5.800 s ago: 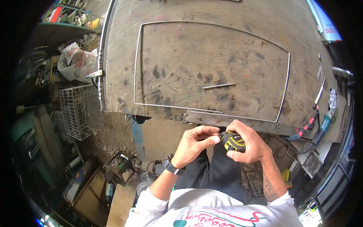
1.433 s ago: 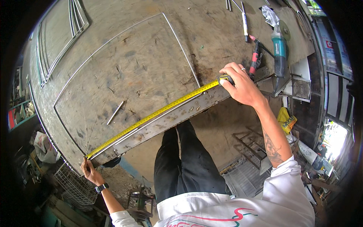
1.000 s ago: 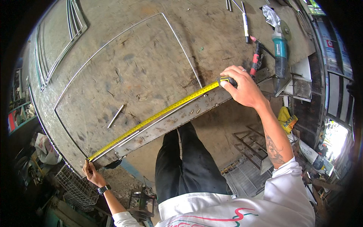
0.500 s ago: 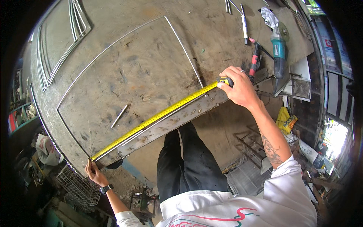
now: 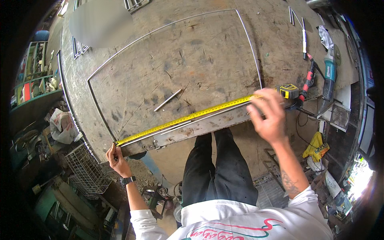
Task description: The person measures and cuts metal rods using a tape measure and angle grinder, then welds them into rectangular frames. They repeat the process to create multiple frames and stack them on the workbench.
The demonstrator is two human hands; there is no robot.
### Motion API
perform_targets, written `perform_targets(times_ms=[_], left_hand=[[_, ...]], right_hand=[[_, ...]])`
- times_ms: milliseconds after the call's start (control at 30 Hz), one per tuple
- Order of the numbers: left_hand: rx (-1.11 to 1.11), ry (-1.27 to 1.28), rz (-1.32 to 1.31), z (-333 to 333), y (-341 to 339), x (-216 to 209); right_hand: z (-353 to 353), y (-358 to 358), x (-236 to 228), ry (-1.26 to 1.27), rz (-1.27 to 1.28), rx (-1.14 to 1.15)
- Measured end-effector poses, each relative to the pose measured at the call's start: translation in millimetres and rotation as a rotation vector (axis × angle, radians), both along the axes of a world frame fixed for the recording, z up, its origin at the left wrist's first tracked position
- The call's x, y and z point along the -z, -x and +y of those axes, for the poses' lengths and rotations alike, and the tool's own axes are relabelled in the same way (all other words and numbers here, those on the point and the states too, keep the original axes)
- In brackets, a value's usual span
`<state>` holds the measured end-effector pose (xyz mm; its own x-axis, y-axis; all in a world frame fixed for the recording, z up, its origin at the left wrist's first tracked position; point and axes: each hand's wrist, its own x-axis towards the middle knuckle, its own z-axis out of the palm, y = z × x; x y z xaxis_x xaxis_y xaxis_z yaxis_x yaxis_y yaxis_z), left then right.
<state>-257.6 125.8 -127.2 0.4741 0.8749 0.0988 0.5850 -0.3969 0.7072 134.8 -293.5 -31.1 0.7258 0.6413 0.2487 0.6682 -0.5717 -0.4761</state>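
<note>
A yellow tape measure blade (image 5: 188,118) stretches along the near edge of the worktable. At its left end, my left hand (image 5: 118,159) pinches the tape's tip beside a corner of a bent metal rod frame (image 5: 98,106). The grey and yellow tape case (image 5: 287,91) rests at the right end of the blade, just past my right hand (image 5: 273,118). That hand hovers over the blade near the frame's right side, bent and smeared by motion. Whether its fingers grip anything cannot be made out. A short metal rod (image 5: 168,100) lies inside the frame.
An angle grinder (image 5: 330,74) lies at the table's right, near a red-handled tool (image 5: 308,82) and a white marker (image 5: 305,42). More bent rods (image 5: 136,4) are at the back. Below the left edge stands a wire basket (image 5: 86,166). A blurred patch covers the far left.
My right hand has let go of the tape case and moved onto the blade to its left. The case now lies on the table. The view has shifted; my left hand stays at the tip.
</note>
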Motion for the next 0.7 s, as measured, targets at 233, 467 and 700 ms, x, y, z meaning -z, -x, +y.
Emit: perform_targets(times_ms=[233,467,700], left_hand=[[0.015,0.006,-0.03,0,-7,-1],[0.017,0.011,-0.067,-2,-9,-2],[0.074,-0.055,-0.007,11,1,4]], right_hand=[[74,65,43,-0.074,0.114,-0.213],[85,75,53,-0.119,0.087,-0.082],[35,64,34,-0.102,0.008,0.096]])
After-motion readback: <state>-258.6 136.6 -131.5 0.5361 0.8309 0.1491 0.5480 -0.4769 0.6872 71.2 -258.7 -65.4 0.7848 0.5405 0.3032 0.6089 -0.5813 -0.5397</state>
